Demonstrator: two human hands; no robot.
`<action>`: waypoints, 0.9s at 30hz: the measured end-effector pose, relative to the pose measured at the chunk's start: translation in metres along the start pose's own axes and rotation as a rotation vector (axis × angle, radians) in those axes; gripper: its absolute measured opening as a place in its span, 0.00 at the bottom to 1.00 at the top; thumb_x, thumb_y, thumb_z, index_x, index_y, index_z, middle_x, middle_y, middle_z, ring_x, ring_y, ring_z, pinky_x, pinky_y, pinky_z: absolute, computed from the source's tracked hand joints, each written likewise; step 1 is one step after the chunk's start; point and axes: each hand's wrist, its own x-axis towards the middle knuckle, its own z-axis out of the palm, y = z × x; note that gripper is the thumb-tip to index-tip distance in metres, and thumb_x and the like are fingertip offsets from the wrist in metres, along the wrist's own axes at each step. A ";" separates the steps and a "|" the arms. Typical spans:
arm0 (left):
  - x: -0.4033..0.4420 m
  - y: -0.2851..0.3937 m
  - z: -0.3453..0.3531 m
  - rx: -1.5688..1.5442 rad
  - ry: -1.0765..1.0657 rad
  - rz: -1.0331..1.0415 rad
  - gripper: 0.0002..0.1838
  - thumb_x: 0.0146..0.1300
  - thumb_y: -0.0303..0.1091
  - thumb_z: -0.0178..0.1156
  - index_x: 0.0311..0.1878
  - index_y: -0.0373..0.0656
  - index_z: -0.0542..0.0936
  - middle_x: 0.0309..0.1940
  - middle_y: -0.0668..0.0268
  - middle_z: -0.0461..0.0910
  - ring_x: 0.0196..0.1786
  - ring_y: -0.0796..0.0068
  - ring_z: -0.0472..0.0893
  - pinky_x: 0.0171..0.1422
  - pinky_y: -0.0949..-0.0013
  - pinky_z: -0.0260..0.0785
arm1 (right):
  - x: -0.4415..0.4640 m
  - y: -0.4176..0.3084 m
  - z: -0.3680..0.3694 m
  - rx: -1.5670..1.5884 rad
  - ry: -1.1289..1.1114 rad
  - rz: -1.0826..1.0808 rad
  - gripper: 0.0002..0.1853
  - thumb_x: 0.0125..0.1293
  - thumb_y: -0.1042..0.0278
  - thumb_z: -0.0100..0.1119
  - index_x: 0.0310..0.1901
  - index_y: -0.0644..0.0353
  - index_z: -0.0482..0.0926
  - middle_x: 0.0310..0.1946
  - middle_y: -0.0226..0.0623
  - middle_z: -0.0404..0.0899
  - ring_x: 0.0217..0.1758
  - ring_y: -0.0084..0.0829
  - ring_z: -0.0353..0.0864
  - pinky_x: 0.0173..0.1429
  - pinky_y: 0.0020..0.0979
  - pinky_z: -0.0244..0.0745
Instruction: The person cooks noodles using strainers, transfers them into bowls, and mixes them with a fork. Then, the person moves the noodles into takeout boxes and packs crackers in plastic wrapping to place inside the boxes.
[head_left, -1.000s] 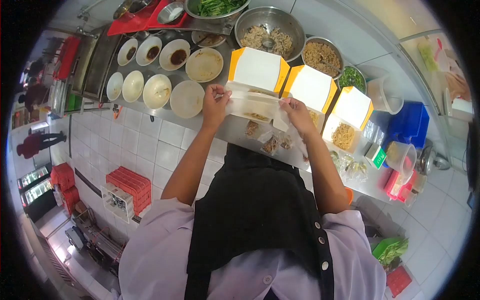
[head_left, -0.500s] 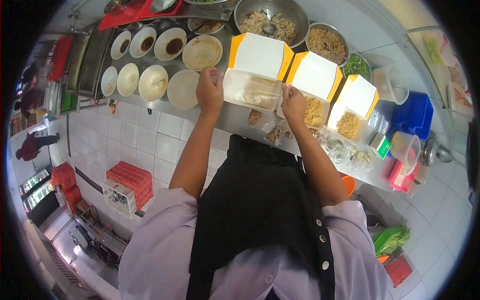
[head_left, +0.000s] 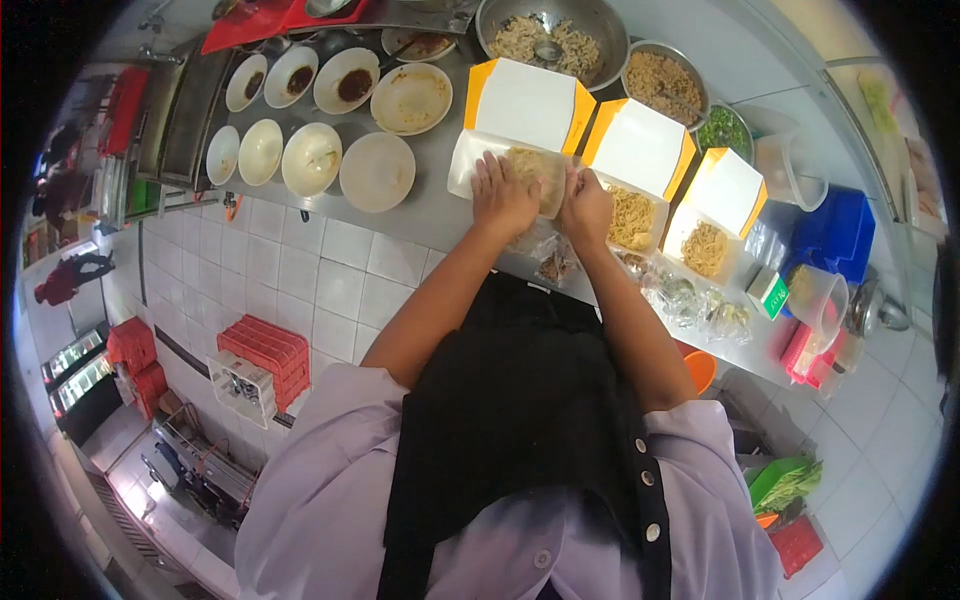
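Note:
The leftmost takeaway box (head_left: pixel 530 108), white inside with yellow edges, stands with its lid raised. My left hand (head_left: pixel 505 200) lies flat inside it, fingers stretched out, on a translucent sheet (head_left: pixel 535 168) lining the bottom. At the box's right wall, my right hand (head_left: pixel 587 210) is closed with its fingers curled over the edge; whether it also pinches the sheet is hidden. Beside it stand a middle takeaway box (head_left: pixel 640 150) and a right takeaway box (head_left: pixel 722 192), both with lids up and noodles (head_left: pixel 632 217) inside.
Two rows of bowls, some with dark sauce (head_left: pixel 355 86), stand at the left. Behind the boxes are metal bowls of minced topping (head_left: pixel 663 82) and chopped greens (head_left: pixel 724 132). Small plastic bags (head_left: pixel 680 298) lie along the counter's front edge, near a green-white carton (head_left: pixel 768 292).
My left hand has moved right, from the box's left side into the box, and its fingers have flattened. My right hand stays at the right edge. The view has shifted slightly.

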 end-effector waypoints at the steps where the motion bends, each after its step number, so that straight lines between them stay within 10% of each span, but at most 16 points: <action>1: 0.004 -0.003 0.001 0.006 0.016 0.018 0.51 0.81 0.65 0.47 0.86 0.25 0.54 0.87 0.30 0.45 0.91 0.34 0.44 0.93 0.40 0.38 | -0.001 0.003 0.000 -0.053 -0.009 -0.035 0.27 0.82 0.40 0.56 0.38 0.60 0.82 0.28 0.55 0.85 0.35 0.62 0.87 0.40 0.58 0.78; 8: 0.004 -0.011 -0.003 -0.001 0.165 0.079 0.44 0.81 0.58 0.53 0.84 0.31 0.60 0.86 0.36 0.54 0.89 0.34 0.53 0.91 0.39 0.45 | 0.007 0.005 -0.025 -0.124 -0.028 -0.083 0.28 0.84 0.41 0.54 0.40 0.62 0.81 0.27 0.55 0.84 0.33 0.57 0.86 0.41 0.55 0.78; 11: -0.029 0.013 -0.055 -0.155 0.352 0.331 0.36 0.79 0.50 0.63 0.79 0.34 0.69 0.80 0.41 0.66 0.83 0.42 0.67 0.88 0.44 0.56 | 0.016 0.006 -0.064 0.348 0.028 -0.024 0.28 0.86 0.42 0.50 0.39 0.63 0.80 0.24 0.45 0.81 0.29 0.39 0.80 0.39 0.41 0.75; 15: -0.062 0.068 -0.067 -0.946 -0.136 0.403 0.31 0.74 0.43 0.73 0.71 0.36 0.75 0.71 0.52 0.76 0.75 0.58 0.75 0.79 0.56 0.68 | 0.001 -0.024 -0.133 1.033 -0.006 0.231 0.26 0.89 0.44 0.47 0.40 0.59 0.78 0.26 0.23 0.68 0.29 0.21 0.64 0.36 0.27 0.64; 20: -0.081 0.108 -0.045 -0.988 -0.474 0.475 0.24 0.75 0.41 0.73 0.65 0.37 0.79 0.59 0.57 0.84 0.65 0.66 0.83 0.71 0.62 0.75 | 0.004 -0.016 -0.163 1.374 0.232 0.306 0.17 0.88 0.51 0.53 0.44 0.55 0.76 0.30 0.25 0.69 0.32 0.21 0.67 0.38 0.29 0.69; 21: -0.075 0.110 -0.041 -1.126 -0.705 0.397 0.18 0.78 0.39 0.70 0.60 0.37 0.81 0.50 0.62 0.87 0.52 0.74 0.87 0.57 0.68 0.81 | 0.006 -0.004 -0.163 1.348 0.275 0.297 0.17 0.88 0.51 0.53 0.44 0.55 0.75 0.31 0.25 0.69 0.32 0.21 0.67 0.38 0.29 0.69; 24: -0.084 0.119 -0.039 -1.251 -0.676 0.173 0.13 0.81 0.38 0.66 0.57 0.37 0.81 0.42 0.68 0.87 0.41 0.82 0.85 0.44 0.72 0.81 | 0.009 0.027 -0.173 1.322 0.383 0.269 0.16 0.88 0.52 0.53 0.43 0.54 0.73 0.29 0.23 0.68 0.32 0.19 0.68 0.37 0.27 0.68; 27: -0.076 0.116 -0.026 -0.999 -0.448 0.364 0.11 0.81 0.36 0.65 0.54 0.37 0.84 0.38 0.65 0.89 0.40 0.79 0.85 0.38 0.70 0.78 | 0.012 0.059 -0.185 1.269 0.503 0.290 0.15 0.88 0.53 0.54 0.43 0.54 0.74 0.27 0.21 0.67 0.30 0.17 0.65 0.36 0.26 0.65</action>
